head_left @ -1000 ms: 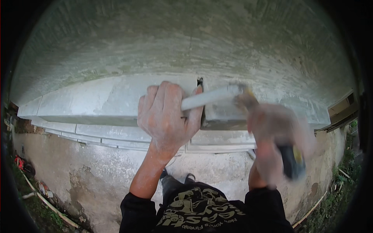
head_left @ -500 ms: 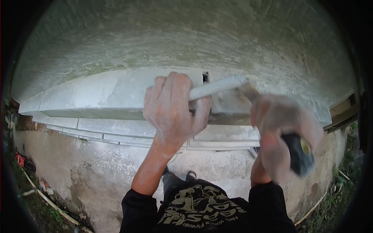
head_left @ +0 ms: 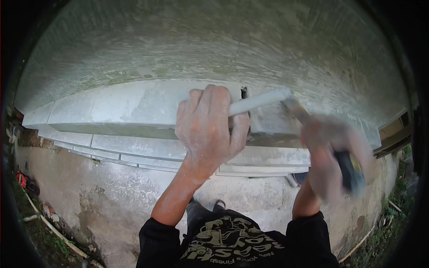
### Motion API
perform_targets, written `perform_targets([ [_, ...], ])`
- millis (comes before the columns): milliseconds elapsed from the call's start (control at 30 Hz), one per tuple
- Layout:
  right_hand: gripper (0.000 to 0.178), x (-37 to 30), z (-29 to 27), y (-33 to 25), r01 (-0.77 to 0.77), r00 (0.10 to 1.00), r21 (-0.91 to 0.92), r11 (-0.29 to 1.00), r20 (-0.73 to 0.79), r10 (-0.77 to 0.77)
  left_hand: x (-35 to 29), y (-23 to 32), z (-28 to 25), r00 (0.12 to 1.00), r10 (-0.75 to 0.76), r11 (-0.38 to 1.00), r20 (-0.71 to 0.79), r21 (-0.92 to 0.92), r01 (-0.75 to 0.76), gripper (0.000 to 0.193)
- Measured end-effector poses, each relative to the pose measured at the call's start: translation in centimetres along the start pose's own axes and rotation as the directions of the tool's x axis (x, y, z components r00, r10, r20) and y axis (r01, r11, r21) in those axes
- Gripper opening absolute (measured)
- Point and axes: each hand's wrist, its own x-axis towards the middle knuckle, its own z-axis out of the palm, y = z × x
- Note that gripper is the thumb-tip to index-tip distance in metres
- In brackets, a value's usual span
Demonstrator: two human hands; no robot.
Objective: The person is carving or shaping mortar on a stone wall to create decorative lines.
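Note:
My left hand (head_left: 210, 123), dusted white, is closed round a whitish rod (head_left: 261, 101) like a short length of pipe. It rests over the front edge of a pale ledge (head_left: 111, 105), and the rod slants up to the right. My right hand (head_left: 333, 152), smeared by motion, grips a scraper-like tool (head_left: 350, 175) with a dark, rounded handle and some yellow on it. The tool's dusty metal end is beside the rod's far tip; whether they touch, I cannot tell.
A rough plastered wall (head_left: 214, 40) rises behind the ledge, with a small dark slot (head_left: 244, 92) at their joint. Lower pale steps (head_left: 134, 145) run below. Beneath lies a stained concrete floor (head_left: 120, 192), edged by plants and a long thin pole (head_left: 56, 236).
Both hands have shifted a little to the right in view, along with the rod and the tool. Their grips are unchanged.

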Motion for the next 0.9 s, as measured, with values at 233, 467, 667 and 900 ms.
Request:
perform_targets([
  [233, 0.039, -2.9, -2.7, -2.8, 0.236, 0.969, 0.113, 0.965, 0.045, -0.242, -0.2, 0.3, -0.2, 1.0, 0.013, 1.0, 0.026, 0.008, -0.013, 0.015],
  [467, 0.033, -3.7, -8.3, -2.4, 0.26, 0.965, 0.037, 0.965, -0.038, -0.259, -0.2, 0.3, 0.0, 0.999, 0.024, 0.999, 0.029, 0.045, -0.025, 0.019],
  [667, 0.017, -2.4, -9.7, -0.2, 0.104, 0.991, 0.085, 0.991, -0.095, -0.096, -0.3, 0.6, -0.1, 0.999, 0.011, 0.997, 0.04, 0.077, -0.014, 0.016],
  [900, 0.016, -1.8, -10.6, 0.3, 0.032, 0.992, 0.101, 0.994, -0.126, -0.019, -0.2, 0.5, 0.0, 0.999, 0.015, 0.997, 0.029, 0.071, -0.017, 0.015],
])
